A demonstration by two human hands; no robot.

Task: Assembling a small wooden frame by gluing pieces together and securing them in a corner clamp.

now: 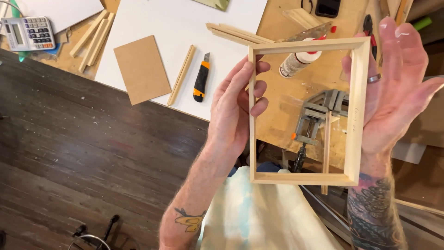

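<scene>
A pale wooden picture frame (356, 106), rectangular and empty, is held upright in the air between both hands. My left hand (233, 109) presses flat against its left rail, fingers curling over the edge. My right hand (397, 78), with a ring on one finger, lies flat against the right rail with fingers spread. Through the frame I see a metal corner clamp (314, 115) gripping a wooden strip, and a white glue bottle (296, 62) lying on the workbench.
An orange and black utility knife (200, 78), a brown rectangular board (141, 69) and a thin wooden strip (181, 74) lie on a white sheet (185, 18). More strips (92, 39) and a calculator (28, 33) sit at the far left. Dark wooden floor (92, 153) is below.
</scene>
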